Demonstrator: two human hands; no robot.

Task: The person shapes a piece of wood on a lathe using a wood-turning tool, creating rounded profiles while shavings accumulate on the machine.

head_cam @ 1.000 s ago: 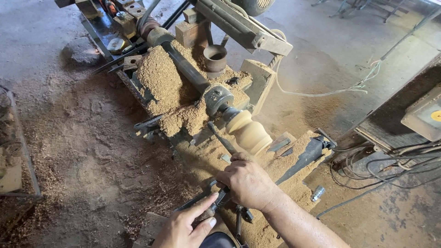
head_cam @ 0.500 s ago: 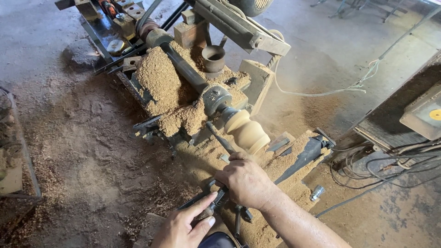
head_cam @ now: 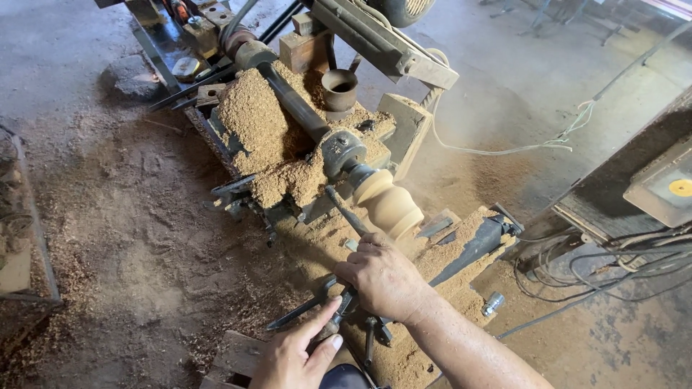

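Across the dusty floor (head_cam: 108, 238) runs a wood lathe (head_cam: 303, 122) heaped with sawdust (head_cam: 252, 122), its pale turned workpiece (head_cam: 389, 205) held between centres. Its chisel (head_cam: 346, 210) meets the wood; a dig-in could wrench it loose, judging by the steep angle. Reaching forward, the right hand (head_cam: 386, 277) lies knuckles-up, closed over the tool shaft. At the handle end, the left hand (head_cam: 299, 353) pinches it, forefinger extended.

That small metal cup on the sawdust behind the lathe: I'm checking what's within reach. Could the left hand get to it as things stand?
Probably not easily. The left hand sits low by the tool handle, and the right hand, the turned wood piece and the sawdust heap lie between it and the metal cup.
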